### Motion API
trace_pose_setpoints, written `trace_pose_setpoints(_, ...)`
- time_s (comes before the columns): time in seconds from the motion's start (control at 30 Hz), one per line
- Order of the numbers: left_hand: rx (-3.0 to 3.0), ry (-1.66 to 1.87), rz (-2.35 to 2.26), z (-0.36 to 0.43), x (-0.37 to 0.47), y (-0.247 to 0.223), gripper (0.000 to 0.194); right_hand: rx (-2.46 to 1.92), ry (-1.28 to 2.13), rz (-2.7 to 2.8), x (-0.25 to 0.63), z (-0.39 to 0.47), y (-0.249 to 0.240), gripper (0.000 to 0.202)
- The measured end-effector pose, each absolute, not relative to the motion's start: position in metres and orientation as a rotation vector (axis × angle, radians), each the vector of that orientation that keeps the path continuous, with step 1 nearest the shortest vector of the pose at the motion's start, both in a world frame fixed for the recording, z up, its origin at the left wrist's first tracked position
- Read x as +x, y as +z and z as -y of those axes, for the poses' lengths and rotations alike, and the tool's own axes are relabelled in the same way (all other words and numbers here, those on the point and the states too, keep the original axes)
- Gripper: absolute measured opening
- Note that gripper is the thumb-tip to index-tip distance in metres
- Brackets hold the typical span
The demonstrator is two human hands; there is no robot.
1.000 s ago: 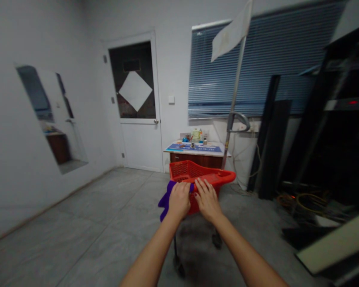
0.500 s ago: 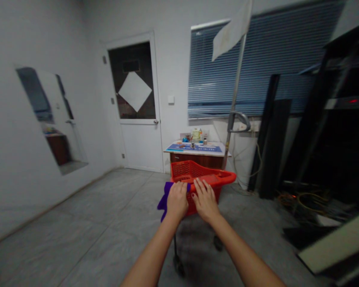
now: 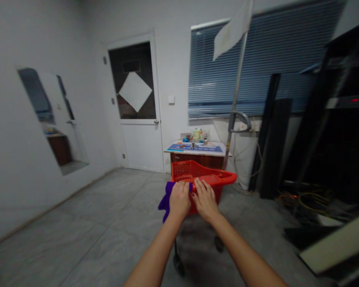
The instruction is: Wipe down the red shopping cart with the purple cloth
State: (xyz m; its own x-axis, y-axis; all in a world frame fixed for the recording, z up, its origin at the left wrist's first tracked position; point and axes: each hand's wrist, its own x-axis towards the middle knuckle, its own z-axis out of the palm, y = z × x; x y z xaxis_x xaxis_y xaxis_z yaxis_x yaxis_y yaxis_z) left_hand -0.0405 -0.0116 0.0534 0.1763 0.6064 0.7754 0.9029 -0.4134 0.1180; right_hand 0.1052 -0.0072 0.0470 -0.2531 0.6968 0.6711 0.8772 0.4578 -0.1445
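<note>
Grey concrete floor (image 3: 107, 235) supports our red perforated plastic cart (image 3: 218, 177), before the blue-and-white printed tabletop (image 3: 175, 148). Head view: we curl the left hand (image 3: 180, 201), fingers together, over a purple cloth (image 3: 165, 202) at the cart's near edge, probably pinning it; our right hand (image 3: 206, 201), fingers slightly spread, rests alongside, apparently for steadying.

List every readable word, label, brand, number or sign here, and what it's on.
None can be read for certain.
Blue sheet on the cabinet: pale characters, too blurred.
Containers behind it: any labels too small.
Hanging white sheet: faint mark, unreadable.
Red cart, purple cloth: no lettering I can make out.
</note>
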Motion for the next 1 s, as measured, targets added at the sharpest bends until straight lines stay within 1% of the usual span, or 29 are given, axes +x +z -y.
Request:
trace_pose_setpoints(0.2, -2.116, -1.113, 1.364, 0.015, -0.072, 0.047, 0.055, -1.305, -0.377, 2.087, 0.126, 0.0, 0.054, 0.055)
trace_pose_setpoints(0.3, -2.052, -1.105, 1.416, 0.016, -0.073, 0.046, 0.053, -1.304, -0.381, 2.073, 0.124, 0.0, 0.052, 0.056)
trace_pose_setpoints(0.53, -2.013, -0.983, 1.453, 0.011, -0.035, 0.059, 0.043, -1.321, -0.374, 2.044, 0.113, 0.004, 0.051, 0.054)
trace_pose_setpoints(0.7, -2.088, -0.952, 1.396, 0.013, -0.055, 0.058, 0.047, -1.329, -0.378, 2.066, 0.118, 0.004, 0.056, 0.053)
trace_pose_setpoints(0.83, -2.05, -0.985, 1.45, 0.016, -0.076, 0.05, 0.051, -1.338, -0.383, 2.048, 0.113, 0.005, 0.055, 0.054)
trace_pose_setpoints(1.0, -2.008, -0.994, 1.484, 0.01, -0.054, 0.053, 0.047, -1.362, -0.384, 2.015, 0.104, 0.006, 0.053, 0.055)
